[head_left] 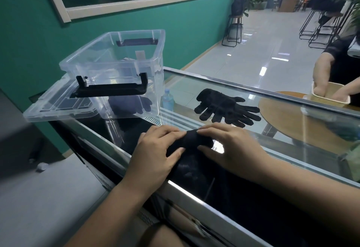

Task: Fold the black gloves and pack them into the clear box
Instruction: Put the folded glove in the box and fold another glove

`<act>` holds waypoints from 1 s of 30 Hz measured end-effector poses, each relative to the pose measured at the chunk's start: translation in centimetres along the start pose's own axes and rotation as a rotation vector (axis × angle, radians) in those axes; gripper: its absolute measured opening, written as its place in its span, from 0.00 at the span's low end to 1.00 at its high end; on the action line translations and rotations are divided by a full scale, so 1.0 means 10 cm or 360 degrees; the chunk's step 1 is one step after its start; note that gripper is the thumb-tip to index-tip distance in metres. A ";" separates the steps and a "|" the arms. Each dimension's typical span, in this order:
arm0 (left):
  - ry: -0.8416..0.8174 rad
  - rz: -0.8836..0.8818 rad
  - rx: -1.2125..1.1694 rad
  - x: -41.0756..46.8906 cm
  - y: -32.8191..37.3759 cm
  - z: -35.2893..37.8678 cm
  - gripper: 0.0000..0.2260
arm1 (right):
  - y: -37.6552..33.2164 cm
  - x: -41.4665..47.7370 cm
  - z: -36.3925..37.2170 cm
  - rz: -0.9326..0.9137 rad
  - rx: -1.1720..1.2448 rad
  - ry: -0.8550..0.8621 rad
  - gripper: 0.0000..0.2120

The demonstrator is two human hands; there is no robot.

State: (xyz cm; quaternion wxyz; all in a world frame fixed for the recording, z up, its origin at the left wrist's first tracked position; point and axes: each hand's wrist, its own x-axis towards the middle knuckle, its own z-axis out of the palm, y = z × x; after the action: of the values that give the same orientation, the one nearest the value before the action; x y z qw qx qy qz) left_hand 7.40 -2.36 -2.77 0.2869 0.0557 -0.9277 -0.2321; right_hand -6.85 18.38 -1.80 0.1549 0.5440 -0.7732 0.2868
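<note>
Black gloves (227, 108) lie flat, fingers splayed, on the glass counter (272, 143), well apart from the clear box (118, 71). That box stands lidless on its lid (56, 108), with a dark bundle (128, 104) showing through its wall. Nearer the camera, the left hand (155, 157) and right hand (229, 149) press a folded black glove (192, 141) down, fingers together.
</note>
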 end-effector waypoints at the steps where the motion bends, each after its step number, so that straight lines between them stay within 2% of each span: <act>1: -0.0022 0.0010 0.0010 0.00 -0.02 0.00 0.18 | 0.01 0.00 0.00 -0.0032 -0.0017 -0.0021 0.16; 9: -0.0051 0.0220 0.0219 0.05 -0.08 -0.05 0.20 | 0.04 0.05 0.05 -0.0048 -0.0005 -0.0123 0.17; 16: -0.0051 0.0444 0.0399 0.27 -0.04 -0.19 0.16 | -0.04 0.17 -0.03 -0.0027 0.0044 -0.0036 0.14; 21: 0.0092 0.0633 0.0563 0.74 0.09 -0.67 0.16 | -0.16 0.64 -0.40 -0.0031 0.0061 0.0081 0.14; 24: 0.0165 0.0708 0.0606 1.07 0.14 -1.03 0.16 | -0.24 1.02 -0.58 0.0028 0.0207 0.0158 0.13; 27: 0.0225 0.0759 0.0667 1.37 0.09 -1.37 0.15 | -0.34 1.44 -0.70 -0.0071 0.0034 0.0310 0.13; 30: 0.0230 0.0715 0.0667 1.62 -0.06 -1.64 0.14 | -0.42 1.87 -0.72 -0.0087 0.0032 0.0342 0.11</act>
State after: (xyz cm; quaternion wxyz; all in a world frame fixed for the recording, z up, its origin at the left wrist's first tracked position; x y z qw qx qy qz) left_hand 3.13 -13.25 17.10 0.3785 -0.0763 -0.9217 0.0378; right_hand -10.22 7.70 15.33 0.2392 0.5324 -0.7342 0.3468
